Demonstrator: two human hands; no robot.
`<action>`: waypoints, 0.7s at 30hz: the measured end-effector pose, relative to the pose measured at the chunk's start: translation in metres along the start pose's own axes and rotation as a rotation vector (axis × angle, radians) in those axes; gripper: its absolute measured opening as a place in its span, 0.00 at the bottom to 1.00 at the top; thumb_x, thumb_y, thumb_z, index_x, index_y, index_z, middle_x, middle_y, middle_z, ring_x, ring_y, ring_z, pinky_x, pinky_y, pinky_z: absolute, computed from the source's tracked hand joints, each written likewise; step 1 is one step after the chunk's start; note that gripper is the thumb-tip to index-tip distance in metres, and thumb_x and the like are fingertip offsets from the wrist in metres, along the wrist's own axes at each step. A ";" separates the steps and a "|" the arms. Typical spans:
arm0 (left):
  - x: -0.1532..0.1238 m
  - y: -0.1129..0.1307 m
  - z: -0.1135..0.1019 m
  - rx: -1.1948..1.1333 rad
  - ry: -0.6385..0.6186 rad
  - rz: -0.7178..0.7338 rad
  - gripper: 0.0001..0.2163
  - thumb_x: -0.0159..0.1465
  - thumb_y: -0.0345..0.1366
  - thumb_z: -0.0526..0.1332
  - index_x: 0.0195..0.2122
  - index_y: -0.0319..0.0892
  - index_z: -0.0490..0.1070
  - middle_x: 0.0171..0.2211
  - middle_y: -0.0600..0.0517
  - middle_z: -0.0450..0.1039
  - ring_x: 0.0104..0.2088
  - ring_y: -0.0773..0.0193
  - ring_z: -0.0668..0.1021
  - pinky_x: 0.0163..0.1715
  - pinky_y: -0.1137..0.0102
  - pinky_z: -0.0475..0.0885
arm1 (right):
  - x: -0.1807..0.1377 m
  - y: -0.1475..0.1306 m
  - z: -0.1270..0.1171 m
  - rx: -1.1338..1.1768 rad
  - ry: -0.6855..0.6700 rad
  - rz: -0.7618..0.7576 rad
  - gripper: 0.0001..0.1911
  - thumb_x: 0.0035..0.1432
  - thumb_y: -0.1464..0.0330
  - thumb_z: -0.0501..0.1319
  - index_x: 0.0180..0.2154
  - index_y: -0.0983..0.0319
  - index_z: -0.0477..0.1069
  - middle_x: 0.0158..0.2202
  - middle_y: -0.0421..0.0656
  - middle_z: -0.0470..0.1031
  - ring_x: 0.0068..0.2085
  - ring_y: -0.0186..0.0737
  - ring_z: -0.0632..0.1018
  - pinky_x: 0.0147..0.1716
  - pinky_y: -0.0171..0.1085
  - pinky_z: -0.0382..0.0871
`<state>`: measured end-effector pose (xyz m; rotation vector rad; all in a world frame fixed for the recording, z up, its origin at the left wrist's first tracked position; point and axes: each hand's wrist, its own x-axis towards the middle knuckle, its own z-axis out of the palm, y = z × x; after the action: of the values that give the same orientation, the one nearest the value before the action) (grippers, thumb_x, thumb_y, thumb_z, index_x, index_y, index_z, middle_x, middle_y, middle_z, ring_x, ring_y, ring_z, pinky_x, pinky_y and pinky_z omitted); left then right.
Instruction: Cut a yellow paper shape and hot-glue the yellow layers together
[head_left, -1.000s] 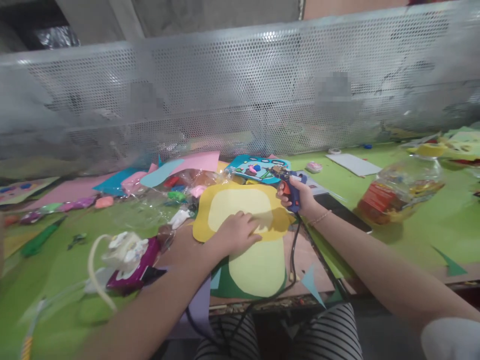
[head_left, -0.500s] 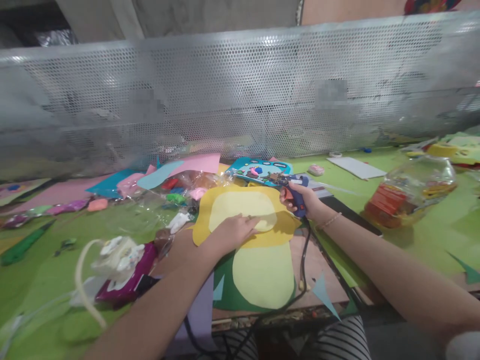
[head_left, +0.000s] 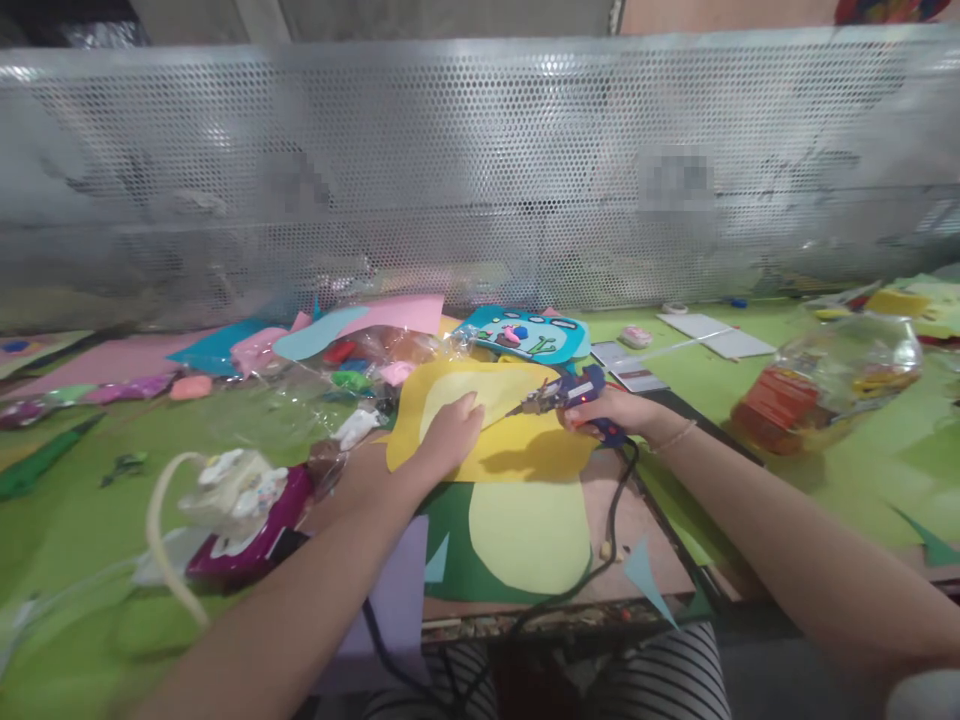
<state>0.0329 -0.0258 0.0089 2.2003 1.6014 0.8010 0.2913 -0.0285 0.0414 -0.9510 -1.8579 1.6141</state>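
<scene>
My right hand (head_left: 616,412) is wrapped round a blue glue gun (head_left: 555,394), its nozzle pointing left just over the yellow paper. A small red light shows on the gun, and its black cord hangs down towards my lap. My left hand (head_left: 453,432) is closed at the lower edge of a pale yellow paper cutout (head_left: 501,392), and that edge looks raised. Under it lies a larger golden yellow paper shape (head_left: 525,462). Another pale yellow rounded piece (head_left: 529,540) lies nearer me on dark green paper (head_left: 450,520). The left fingertips are partly hidden.
A purple power strip with a white plug (head_left: 247,540) sits at left. Clay packets and plastic wrap (head_left: 360,375) lie behind, beside a blue decorated board (head_left: 525,335). A bottle of amber liquid (head_left: 821,385) leans at right. A perforated metal panel (head_left: 480,180) closes off the back.
The glue gun has turned and its nozzle now points left over the yellow paper. My left hand has gone from lying flat to gripping the cutout's edge, a little to the left.
</scene>
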 end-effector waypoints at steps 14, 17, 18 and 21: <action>0.002 -0.002 0.011 -0.204 0.013 0.094 0.15 0.64 0.43 0.46 0.22 0.43 0.50 0.21 0.57 0.56 0.26 0.66 0.65 0.26 0.70 0.55 | 0.011 0.000 0.016 -0.537 0.283 0.027 0.11 0.47 0.61 0.61 0.24 0.63 0.68 0.21 0.40 0.70 0.23 0.34 0.71 0.21 0.31 0.63; 0.002 -0.002 0.011 -0.202 0.012 0.114 0.15 0.65 0.43 0.45 0.23 0.43 0.51 0.22 0.56 0.57 0.26 0.66 0.65 0.26 0.70 0.56 | 0.012 -0.001 0.017 -0.521 0.274 0.058 0.10 0.47 0.62 0.61 0.25 0.63 0.68 0.19 0.39 0.69 0.20 0.32 0.69 0.18 0.31 0.62; 0.002 -0.002 0.011 -0.200 0.011 0.119 0.15 0.65 0.43 0.45 0.23 0.43 0.52 0.22 0.56 0.57 0.26 0.66 0.66 0.26 0.70 0.56 | 0.012 -0.001 0.017 -0.517 0.266 0.052 0.10 0.47 0.62 0.61 0.25 0.63 0.68 0.19 0.39 0.69 0.20 0.32 0.69 0.18 0.31 0.62; 0.002 0.000 0.009 -0.191 0.008 0.130 0.14 0.65 0.42 0.45 0.23 0.43 0.53 0.22 0.56 0.59 0.27 0.65 0.67 0.28 0.70 0.58 | 0.012 0.001 0.017 -0.483 0.262 0.093 0.11 0.47 0.62 0.62 0.22 0.63 0.67 0.17 0.39 0.67 0.18 0.32 0.68 0.15 0.31 0.60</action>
<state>0.0386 -0.0234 0.0016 2.1824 1.3354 0.9581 0.2713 -0.0296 0.0364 -1.3937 -2.0738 1.0339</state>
